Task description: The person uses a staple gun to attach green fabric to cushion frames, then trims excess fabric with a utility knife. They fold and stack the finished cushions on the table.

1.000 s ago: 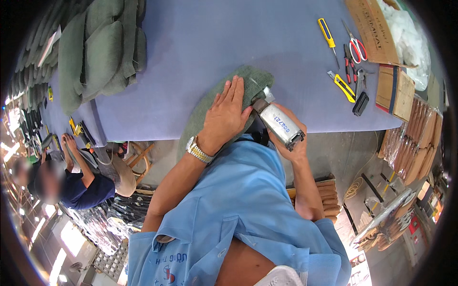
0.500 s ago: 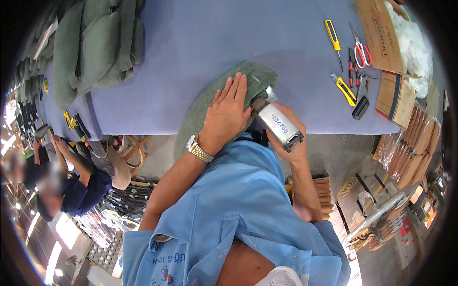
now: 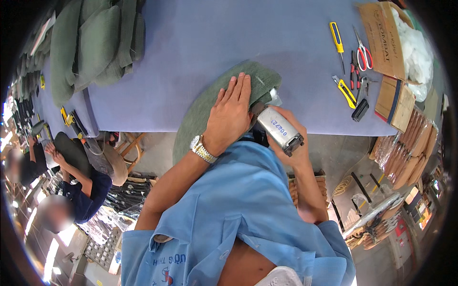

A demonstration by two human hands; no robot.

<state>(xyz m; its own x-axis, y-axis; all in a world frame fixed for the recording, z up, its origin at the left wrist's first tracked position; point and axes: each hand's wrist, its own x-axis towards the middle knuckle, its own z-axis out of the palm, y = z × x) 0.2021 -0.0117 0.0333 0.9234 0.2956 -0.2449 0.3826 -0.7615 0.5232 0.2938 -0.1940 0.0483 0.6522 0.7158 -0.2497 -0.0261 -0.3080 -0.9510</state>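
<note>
My left hand point(image 3: 229, 117) lies flat, fingers together, on a green fabric-covered cushion point(image 3: 205, 112) that hangs over the near edge of the blue-topped table point(image 3: 214, 38). A metal watch is on that wrist. My right hand point(image 3: 293, 136) grips a grey staple gun point(image 3: 279, 129), its nose pressed against the cushion's right edge just beside my left fingers. A blue shirt covers my chest below.
A stack of green cushions point(image 3: 90, 43) sits at the far left of the table. At the right lie a yellow screwdriver point(image 3: 337, 40), red scissors point(image 3: 362, 50), a yellow utility knife point(image 3: 346, 90) and cardboard boxes point(image 3: 386, 40). Another person point(image 3: 71, 181) works at lower left.
The view has shifted slightly; my hands and the staple gun stay on the cushion's right edge in nearly the same pose.
</note>
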